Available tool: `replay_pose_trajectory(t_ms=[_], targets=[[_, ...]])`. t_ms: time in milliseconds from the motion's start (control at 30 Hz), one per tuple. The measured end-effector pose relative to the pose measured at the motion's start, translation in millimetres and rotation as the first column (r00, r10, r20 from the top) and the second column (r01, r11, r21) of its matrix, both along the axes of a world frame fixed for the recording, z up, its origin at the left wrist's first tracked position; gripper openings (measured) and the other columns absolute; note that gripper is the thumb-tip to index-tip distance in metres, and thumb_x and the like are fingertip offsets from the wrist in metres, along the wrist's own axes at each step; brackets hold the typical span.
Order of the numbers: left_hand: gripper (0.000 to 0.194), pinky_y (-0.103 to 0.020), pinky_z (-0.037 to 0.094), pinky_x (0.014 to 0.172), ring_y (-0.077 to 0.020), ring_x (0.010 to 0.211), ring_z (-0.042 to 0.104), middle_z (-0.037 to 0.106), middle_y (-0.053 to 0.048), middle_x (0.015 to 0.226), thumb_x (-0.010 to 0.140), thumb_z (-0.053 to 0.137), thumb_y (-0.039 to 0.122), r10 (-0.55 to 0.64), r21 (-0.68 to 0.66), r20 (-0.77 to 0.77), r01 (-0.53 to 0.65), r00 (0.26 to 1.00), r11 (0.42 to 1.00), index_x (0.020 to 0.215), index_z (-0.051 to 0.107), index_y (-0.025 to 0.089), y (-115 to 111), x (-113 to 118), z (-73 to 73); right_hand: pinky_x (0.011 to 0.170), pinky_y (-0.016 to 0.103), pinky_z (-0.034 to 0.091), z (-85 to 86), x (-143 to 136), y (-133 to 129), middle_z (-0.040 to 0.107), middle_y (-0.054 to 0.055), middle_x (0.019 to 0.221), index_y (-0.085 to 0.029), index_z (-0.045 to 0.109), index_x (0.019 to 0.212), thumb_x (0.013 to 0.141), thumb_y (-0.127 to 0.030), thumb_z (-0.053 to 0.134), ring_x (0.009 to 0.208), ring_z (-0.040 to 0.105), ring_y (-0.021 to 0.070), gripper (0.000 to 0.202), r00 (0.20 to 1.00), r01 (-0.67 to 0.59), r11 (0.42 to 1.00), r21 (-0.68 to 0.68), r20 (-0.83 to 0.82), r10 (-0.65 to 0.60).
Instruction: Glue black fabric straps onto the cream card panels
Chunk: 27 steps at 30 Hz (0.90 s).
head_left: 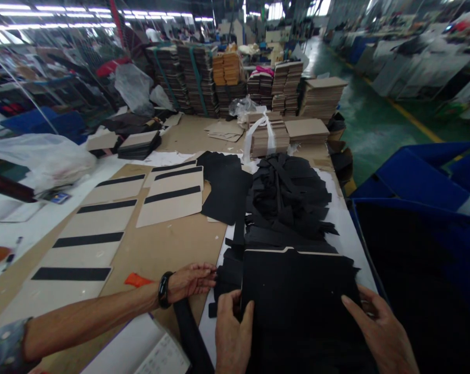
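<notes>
A black rectangular panel [300, 301] with a thin beige line along its notched far edge is held low in front of me. My left hand [233, 332] is closed on its left edge, thumb on top. On the opposite edge, my right hand [385, 330] pinches it, thumb above and fingers partly hidden behind. Just beyond the panel lies a heap of loose black strips [285, 192]. Another person's hand [191, 283], with a black wristband, reaches in from the left over more black strips [229, 270] beside my left hand.
Beige boards with black bands [77, 241] lie in a row on brown cardboard [172, 244]. Black sheets [225, 182] are beside them. Tied board stacks [268, 137] stand behind. A blue bin [421, 208] is at the right, an open book [137, 348] at the near left.
</notes>
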<state>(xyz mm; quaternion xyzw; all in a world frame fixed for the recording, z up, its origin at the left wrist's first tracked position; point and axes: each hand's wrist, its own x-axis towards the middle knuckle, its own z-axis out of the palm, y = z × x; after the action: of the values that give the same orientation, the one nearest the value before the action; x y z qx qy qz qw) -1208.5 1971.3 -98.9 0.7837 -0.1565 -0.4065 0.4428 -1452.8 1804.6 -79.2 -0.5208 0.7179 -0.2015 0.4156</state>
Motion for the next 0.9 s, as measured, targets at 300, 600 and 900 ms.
replay_pose_trajectory(t_ms=[300, 600, 900], targets=[[0.036, -0.049, 0.054, 0.082, -0.0351, 0.092, 0.067, 0.069, -0.003, 0.090, 0.066, 0.079, 0.045, -0.133, -0.068, -0.139, 0.124, 0.981, 0.990, 0.097, 0.064, 0.031, 6, 43, 0.9, 0.089, 0.045, 0.052, 10.6, 8, -5, 0.068, 0.011, 0.111, -0.020, 0.061, 0.119, 0.058, -0.067, 0.072, 0.098, 0.066, 0.0330, 0.077, 0.996, 0.040, 0.996, 0.074, 0.079, -0.046], [0.039, -0.046, 0.056, 0.072, -0.0331, 0.080, 0.068, 0.067, -0.001, 0.074, 0.062, 0.081, 0.050, -0.218, -0.001, -0.357, 0.233, 0.909, 0.973, 0.093, 0.066, 0.032, -4, 92, 4.9, 0.092, 0.046, 0.052, 28.5, 13, -5, 0.068, 0.011, 0.106, -0.020, 0.061, 0.103, 0.052, -0.071, 0.072, 0.099, 0.065, 0.0342, 0.072, 0.985, 0.138, 0.990, 0.036, 0.101, -0.141], [0.040, -0.029, 0.055, 0.067, -0.0194, 0.076, 0.069, 0.073, -0.003, 0.090, 0.064, 0.083, 0.053, -0.235, -0.064, -0.513, 0.236, 0.826, 0.970, 0.091, 0.071, 0.025, -17, 163, 30.2, 0.096, 0.048, 0.052, -2.2, -4, -19, 0.071, 0.009, 0.116, -0.023, 0.070, 0.101, 0.059, -0.061, 0.070, 0.110, 0.063, 0.0375, 0.057, 0.989, -0.025, 1.000, -0.004, 0.145, 0.026]])
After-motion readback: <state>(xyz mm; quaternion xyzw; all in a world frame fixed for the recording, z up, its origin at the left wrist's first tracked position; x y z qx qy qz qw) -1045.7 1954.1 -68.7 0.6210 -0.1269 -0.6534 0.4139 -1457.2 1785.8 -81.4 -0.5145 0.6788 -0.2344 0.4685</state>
